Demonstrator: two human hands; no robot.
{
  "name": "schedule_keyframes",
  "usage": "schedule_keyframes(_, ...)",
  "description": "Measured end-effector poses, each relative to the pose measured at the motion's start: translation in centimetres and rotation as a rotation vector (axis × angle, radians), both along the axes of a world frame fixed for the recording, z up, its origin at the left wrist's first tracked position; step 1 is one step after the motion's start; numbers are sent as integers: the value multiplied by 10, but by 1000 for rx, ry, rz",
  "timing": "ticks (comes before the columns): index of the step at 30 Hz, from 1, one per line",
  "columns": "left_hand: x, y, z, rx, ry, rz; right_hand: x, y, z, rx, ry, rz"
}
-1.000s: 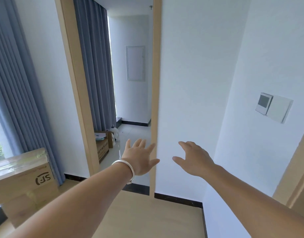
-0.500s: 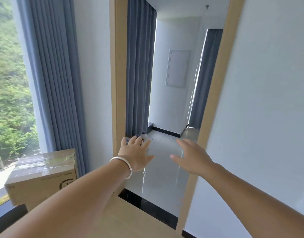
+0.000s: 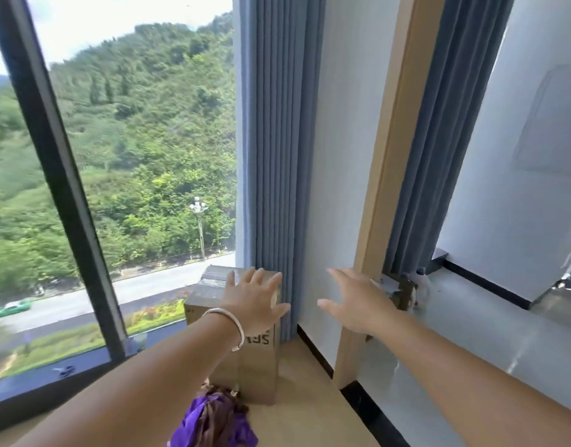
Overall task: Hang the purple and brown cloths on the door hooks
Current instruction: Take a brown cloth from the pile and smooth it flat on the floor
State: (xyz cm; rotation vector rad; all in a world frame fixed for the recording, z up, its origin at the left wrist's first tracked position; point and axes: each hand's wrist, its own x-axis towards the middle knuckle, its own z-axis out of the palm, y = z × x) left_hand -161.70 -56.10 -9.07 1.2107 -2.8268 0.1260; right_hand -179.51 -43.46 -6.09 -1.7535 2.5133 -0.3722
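Left hand [image 3: 253, 301] and right hand [image 3: 358, 301] outstretched, fingers spread, holding nothing. Bunched purple and brown cloths [image 3: 214, 421] lie near, beside tall cardboard box [image 3: 255, 372].

Wooden floor [image 3: 310, 414] bears cardboard box [image 3: 245, 366] and bunched purple-brown cloths [image 3: 213, 421].

A cardboard box [image 3: 245, 362] stands beside blue curtains [image 3: 271, 156] by the window [image 3: 116, 156].

Sunlit window [image 3: 132, 156], blue curtain [image 3: 271, 140]
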Motion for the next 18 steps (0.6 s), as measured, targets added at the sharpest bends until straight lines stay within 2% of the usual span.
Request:
schedule_keyframes(9,53,-127,-14,35,-70,475,1,-209,-23,53,-50,431)
schedule_keyframes(18,105,-182,-76,169,-107,714,59,-335,-86,143,-93,679)
